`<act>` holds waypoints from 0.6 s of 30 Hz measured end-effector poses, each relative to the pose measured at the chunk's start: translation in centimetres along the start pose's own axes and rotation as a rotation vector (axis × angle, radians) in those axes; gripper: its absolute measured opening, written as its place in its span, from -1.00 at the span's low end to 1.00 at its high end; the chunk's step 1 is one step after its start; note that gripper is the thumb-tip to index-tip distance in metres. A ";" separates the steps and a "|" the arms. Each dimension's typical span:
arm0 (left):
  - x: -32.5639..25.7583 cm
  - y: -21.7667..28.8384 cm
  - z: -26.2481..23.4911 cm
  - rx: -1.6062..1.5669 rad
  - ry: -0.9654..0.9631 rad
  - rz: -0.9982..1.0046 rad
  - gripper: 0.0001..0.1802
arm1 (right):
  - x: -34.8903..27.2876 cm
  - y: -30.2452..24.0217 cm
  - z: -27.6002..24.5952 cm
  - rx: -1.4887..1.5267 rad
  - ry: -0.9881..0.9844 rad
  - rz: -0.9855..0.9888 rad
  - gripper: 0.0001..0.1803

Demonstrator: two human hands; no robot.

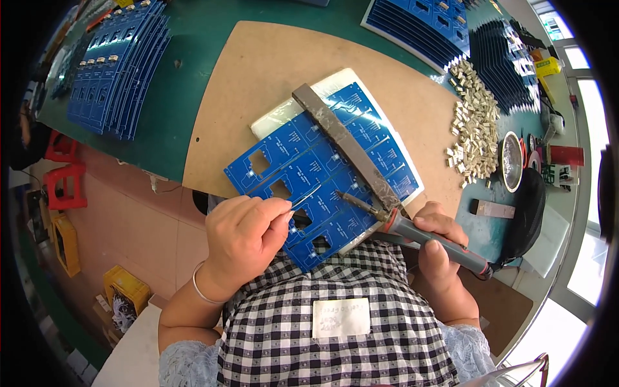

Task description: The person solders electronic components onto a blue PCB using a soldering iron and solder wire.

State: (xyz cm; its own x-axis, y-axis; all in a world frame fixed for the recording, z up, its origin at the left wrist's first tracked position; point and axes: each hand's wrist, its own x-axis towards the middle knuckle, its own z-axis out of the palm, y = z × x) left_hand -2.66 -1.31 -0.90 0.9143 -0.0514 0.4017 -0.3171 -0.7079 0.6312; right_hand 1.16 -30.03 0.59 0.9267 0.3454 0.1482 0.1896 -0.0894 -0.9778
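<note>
A blue circuit board panel with square cut-outs lies tilted on a plastic-wrapped white pad. Across it rests a heavy dark metal bar. My left hand is closed at the board's near left edge, pinching a thin solder wire that slants up over the board. In my right hand is a soldering iron with a grey handle, gripped between thumb and fingers. Its tip points left over the board, close to the solder wire's end; whether it touches the board I cannot tell.
Beneath the pad is a brown board on a green table. Blue panels stand stacked at the far left and far right. Small metal parts lie heaped at the right, beside a metal bowl and a small box.
</note>
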 end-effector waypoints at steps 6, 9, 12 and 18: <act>0.1 -0.2 -0.2 0.009 0.010 -0.019 -0.78 | 0.6 0.4 0.4 0.006 -0.013 -0.045 -0.69; 0.2 -0.3 -0.1 0.096 0.043 0.034 -0.77 | 0.6 0.2 1.2 0.025 0.059 -0.070 -0.71; 0.3 -0.3 0.1 0.188 0.070 0.103 -0.76 | 0.5 0.0 1.1 0.010 0.019 -0.076 -0.70; 0.5 0.1 0.6 0.206 0.072 0.118 -0.76 | 1.0 -0.2 1.1 -0.076 -0.043 -0.106 -0.70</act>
State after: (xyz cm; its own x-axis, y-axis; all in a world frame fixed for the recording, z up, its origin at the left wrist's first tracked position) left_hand -2.11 -1.82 -1.10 0.8512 -0.0971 0.5159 -0.3559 -0.8291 0.4312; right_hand 1.67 -28.62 0.72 0.8857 0.3963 0.2418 0.3111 -0.1200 -0.9428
